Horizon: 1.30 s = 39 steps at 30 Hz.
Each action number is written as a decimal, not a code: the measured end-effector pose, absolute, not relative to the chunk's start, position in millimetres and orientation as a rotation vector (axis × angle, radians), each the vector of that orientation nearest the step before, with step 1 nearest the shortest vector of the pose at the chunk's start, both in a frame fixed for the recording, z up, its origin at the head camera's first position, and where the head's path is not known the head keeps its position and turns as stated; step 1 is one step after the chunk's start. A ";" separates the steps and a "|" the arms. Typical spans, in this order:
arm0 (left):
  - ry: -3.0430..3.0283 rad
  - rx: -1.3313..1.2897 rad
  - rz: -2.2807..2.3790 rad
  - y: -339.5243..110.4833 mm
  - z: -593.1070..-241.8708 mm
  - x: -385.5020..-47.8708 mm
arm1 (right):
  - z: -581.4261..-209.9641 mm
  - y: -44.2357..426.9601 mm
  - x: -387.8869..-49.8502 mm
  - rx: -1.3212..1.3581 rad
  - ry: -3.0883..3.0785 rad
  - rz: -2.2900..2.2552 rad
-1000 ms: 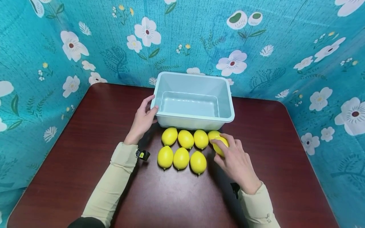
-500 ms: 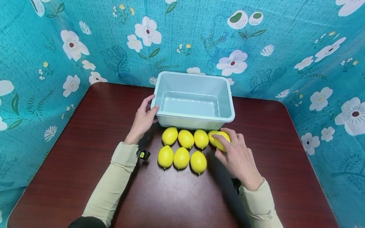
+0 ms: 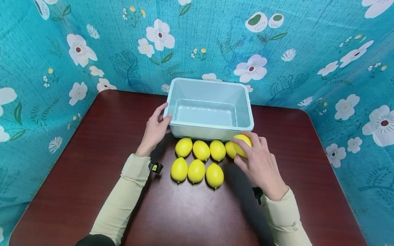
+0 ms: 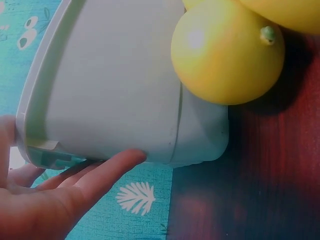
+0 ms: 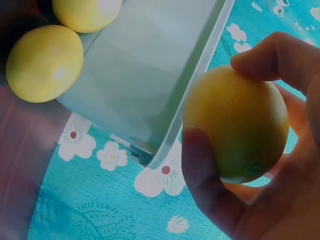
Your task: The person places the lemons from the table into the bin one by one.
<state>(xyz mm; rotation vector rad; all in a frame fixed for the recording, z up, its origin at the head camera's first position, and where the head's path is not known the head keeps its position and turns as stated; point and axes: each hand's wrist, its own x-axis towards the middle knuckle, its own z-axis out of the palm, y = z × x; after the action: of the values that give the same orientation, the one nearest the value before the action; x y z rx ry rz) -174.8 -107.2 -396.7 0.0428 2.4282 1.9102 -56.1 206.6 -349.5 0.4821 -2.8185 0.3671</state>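
Observation:
My right hand (image 3: 261, 164) grips a yellow lemon (image 3: 242, 145) between thumb and fingers, raised by the front right corner of a pale blue bin (image 3: 209, 128). In the right wrist view the held lemon (image 5: 237, 122) is beside the bin's rim (image 5: 192, 90). My left hand (image 3: 155, 130) holds the bin's left end, thumb at the rim; in the left wrist view its fingers (image 4: 107, 172) lie along the bin's outer wall (image 4: 115, 95). The bin has nothing inside. In front of it several lemons (image 3: 201, 150) lie in two rows, one partly hidden behind the held lemon.
The dark red-brown table (image 3: 191, 212) extends around the bin and lemons. A blue floral cloth (image 3: 197, 41) hangs behind the table and along both sides. Lemons (image 3: 214, 176) in the front row lie between my forearms.
My right hand has moved up and slightly right with its lemon, closer to the bin's front right corner. The left hand and the bin have stayed in place.

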 end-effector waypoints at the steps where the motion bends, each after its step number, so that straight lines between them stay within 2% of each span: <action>1: 2.428 0.044 1.912 -107.0 -396.0 -174.8 | -348.4 206.7 -57.2 0.482 -2.814 0.370; 39: 2.422 0.003 1.914 -105.4 -397.9 -174.3 | -332.3 205.4 -90.1 0.499 -2.751 0.416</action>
<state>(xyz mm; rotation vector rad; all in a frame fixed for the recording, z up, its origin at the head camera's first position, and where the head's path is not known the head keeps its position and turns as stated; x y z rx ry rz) -174.3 -105.4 -397.9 0.0030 2.4221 1.9143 -90.1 205.4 -332.3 0.4986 -2.7508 0.4162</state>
